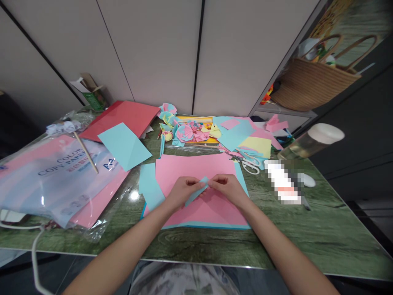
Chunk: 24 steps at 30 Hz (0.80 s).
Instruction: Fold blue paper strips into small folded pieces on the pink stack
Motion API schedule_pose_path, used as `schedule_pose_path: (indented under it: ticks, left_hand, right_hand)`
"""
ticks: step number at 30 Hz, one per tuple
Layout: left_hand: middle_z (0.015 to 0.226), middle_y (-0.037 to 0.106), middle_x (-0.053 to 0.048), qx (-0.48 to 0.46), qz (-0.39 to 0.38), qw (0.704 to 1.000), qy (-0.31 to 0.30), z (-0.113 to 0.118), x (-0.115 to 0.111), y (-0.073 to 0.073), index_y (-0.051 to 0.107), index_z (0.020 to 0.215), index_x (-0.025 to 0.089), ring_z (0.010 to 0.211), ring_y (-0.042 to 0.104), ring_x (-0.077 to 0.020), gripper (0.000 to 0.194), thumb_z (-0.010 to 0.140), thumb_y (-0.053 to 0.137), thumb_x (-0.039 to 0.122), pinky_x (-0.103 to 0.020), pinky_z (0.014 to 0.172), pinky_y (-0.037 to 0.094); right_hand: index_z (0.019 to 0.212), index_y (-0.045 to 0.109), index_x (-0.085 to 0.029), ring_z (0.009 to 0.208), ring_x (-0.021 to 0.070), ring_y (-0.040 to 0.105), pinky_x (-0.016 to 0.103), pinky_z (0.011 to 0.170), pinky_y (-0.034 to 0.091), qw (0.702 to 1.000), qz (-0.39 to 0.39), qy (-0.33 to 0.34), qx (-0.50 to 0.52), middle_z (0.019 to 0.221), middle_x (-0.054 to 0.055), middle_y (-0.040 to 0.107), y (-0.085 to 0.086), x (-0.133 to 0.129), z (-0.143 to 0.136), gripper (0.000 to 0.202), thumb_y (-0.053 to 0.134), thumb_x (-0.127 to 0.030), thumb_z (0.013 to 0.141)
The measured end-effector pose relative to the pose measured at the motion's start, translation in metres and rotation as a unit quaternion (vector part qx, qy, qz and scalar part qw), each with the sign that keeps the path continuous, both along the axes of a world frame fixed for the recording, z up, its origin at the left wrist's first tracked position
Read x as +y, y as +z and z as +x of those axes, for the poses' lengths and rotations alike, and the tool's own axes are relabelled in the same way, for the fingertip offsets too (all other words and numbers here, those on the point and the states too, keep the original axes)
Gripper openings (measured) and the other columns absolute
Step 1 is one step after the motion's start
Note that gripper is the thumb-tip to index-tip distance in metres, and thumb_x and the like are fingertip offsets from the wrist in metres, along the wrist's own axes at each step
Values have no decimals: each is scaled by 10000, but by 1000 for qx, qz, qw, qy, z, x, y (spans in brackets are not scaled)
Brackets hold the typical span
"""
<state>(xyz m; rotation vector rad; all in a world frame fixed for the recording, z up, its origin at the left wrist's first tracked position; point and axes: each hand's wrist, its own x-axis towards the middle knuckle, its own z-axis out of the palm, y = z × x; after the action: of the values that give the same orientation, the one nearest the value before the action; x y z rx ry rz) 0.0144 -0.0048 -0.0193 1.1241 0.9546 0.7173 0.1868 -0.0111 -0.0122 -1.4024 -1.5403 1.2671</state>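
Observation:
Between my two hands is a small strip of light blue paper (196, 194), slanting up to the right. My left hand (186, 189) pinches it from the left between thumb and fingers. The fingertips of my right hand (224, 186) close on its upper right end. Both hands are just over a large pink sheet (196, 166), which lies on blue sheets (151, 186). Some of my fingers are hidden behind the strip and the hands.
Paper flowers (186, 133), cut paper pieces (235, 133) and white-handled scissors (251, 166) lie behind. A bagged paper pack (61, 172), a loose blue sheet (124, 145) and a red folder (123, 116) are left. A bottle (307, 141) and white mouse (306, 180) stand right.

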Motion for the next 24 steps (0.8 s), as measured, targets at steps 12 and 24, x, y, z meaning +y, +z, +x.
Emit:
schedule_pose_path:
  ticks: [12,24]
  left_hand:
    - [629,622,-29,-9,22,1000,-9,-1,3,-9,641,663,126,567,524,-122,249,675,584,368,-228,548,381]
    - [597,529,-1,66,78,995,15,-2,7,-9,612,658,129,565,436,-105,266,671,558,389,-223,534,320]
  right_hand:
    - [681,621,-146,627,133,536,229,572,402,999,22,23,-26,667,28,626,-3,0,1,208,550,-340,701]
    - [624,610,-136,550,102,474,214,528,362,999,16,4,-32,595,6,584,1,4,5,215,565,-336,686]
